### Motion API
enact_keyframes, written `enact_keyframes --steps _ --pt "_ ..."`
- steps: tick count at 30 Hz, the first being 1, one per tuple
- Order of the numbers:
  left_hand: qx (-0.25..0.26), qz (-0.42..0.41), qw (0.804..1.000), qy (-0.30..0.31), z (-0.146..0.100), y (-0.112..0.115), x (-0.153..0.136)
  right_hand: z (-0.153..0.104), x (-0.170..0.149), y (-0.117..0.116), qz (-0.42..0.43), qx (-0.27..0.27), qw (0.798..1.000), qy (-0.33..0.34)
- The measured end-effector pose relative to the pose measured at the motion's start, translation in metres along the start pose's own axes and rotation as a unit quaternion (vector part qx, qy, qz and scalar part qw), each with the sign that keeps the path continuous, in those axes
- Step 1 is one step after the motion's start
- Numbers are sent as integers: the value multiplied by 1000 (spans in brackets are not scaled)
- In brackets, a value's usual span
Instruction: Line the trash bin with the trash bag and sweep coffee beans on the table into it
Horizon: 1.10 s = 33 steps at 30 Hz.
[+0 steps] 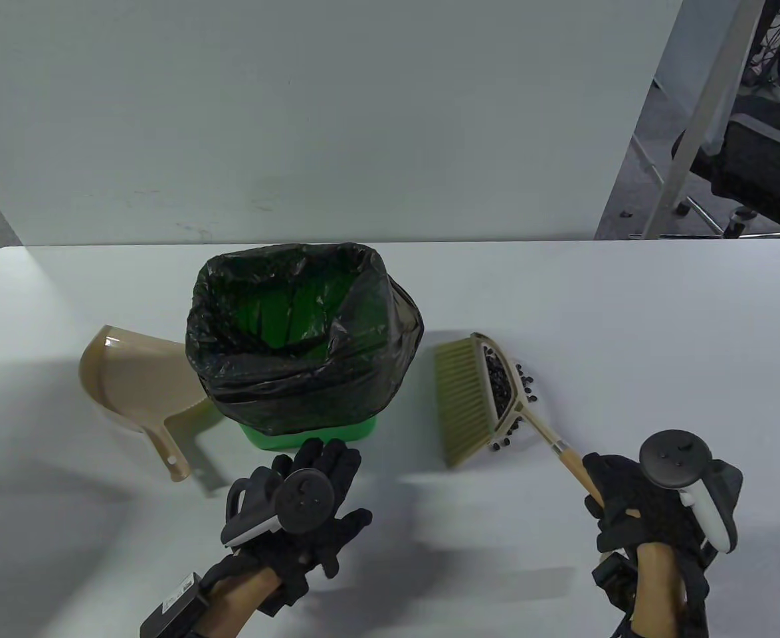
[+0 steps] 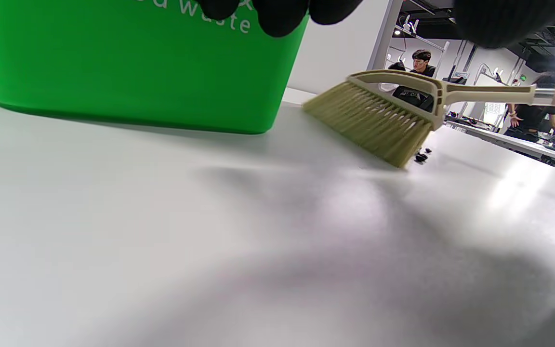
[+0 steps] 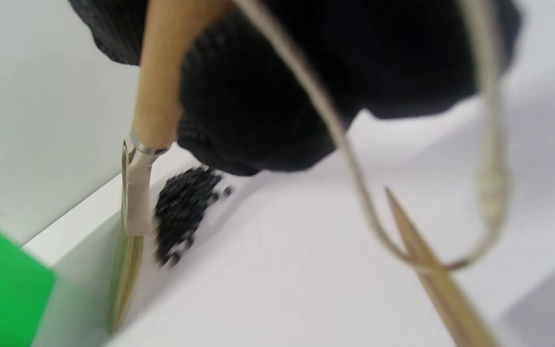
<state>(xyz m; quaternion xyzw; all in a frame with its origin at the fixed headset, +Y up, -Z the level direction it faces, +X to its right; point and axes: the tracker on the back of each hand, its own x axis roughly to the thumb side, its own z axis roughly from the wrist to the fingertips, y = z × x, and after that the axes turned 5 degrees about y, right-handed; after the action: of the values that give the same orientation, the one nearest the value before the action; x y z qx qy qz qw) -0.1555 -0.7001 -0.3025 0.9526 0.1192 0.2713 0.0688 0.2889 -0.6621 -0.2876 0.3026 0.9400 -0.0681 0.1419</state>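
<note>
One bin, green, is already lined w/ one black bag folded over the rim, so the mouth is kept open for beans. One brush is gripped at its handle by the right hand, bristles on the worktop betw. bin and bean pile, prob. to push beans leftward. One dustpan is left untouched beside the bin. The left hand is spread, empty, fingertips near the bin base, likely to steady it.
</note>
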Motion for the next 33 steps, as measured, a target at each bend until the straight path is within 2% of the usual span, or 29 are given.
enact_keyframes --steps 5,9,14,17,20,25,29,33 --pt "0 1 1000 1 0 0 2 1 -16 5 35 -35 998 -41" --pt "-5 2 1000 -6 0 -1 -2 2 -14 2 68 -45 996 -30" --pt "-18 -2 1000 -18 -1 0 -7 2 2 -4 94 3 995 46" --pt "-20 0 1000 -18 0 0 -8 1 12 -7 44 46 995 79" --pt "-22 10 1000 -14 0 0 -7 0 16 -10 -2 57 996 67" --pt "-21 22 999 -15 0 0 -5 -3 5 2 -21 9 999 22" --pt "-16 21 1000 -16 1 -1 -5 -4 -6 8 -4 -35 999 -19" --pt "-14 24 999 -17 0 -2 -6 -5 -9 10 5 -64 997 -33"
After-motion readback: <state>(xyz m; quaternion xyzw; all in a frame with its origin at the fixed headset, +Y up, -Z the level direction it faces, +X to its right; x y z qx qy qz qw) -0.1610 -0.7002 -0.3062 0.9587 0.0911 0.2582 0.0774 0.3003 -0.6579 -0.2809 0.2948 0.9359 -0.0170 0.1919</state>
